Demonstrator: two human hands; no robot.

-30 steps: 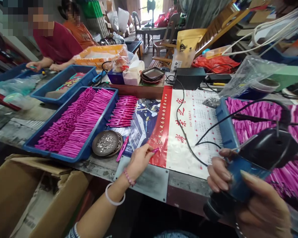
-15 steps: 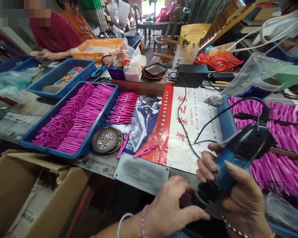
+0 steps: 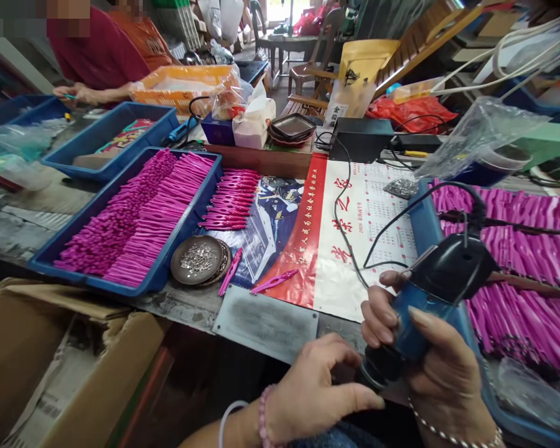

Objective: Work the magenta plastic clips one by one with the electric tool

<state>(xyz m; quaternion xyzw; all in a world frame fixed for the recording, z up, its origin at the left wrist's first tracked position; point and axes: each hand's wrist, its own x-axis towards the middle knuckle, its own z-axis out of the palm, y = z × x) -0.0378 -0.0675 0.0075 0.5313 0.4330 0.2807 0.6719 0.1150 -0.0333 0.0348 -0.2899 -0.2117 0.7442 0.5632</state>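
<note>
My right hand [image 3: 441, 373] is wrapped round a blue and black electric screwdriver [image 3: 429, 302] with a black cord running to the back of the table. My left hand [image 3: 320, 392] is low at the table's near edge, fingers curled at the tool's black tip; what they pinch, if anything, is hidden. A loose magenta plastic piece [image 3: 274, 282] lies on the calendar sheet [image 3: 354, 236], and another magenta piece [image 3: 231, 271] rests beside a round dish of small metal screws [image 3: 198, 260]. A blue tray [image 3: 130, 218] full of magenta pieces sits to the left.
A heap of magenta pieces [image 3: 518, 274] fills a blue tray on the right. Rows of magenta pieces [image 3: 233, 199] lie loose mid-table. A cardboard box [image 3: 60, 367] stands low at left. Two other people [image 3: 98, 50] work at the far left. A black box [image 3: 361, 140] sits behind.
My left hand let go of a magenta piece on the calendar sheet and drew back to the screwdriver's tip. My right hand lowered the tool and brought it leftward.
</note>
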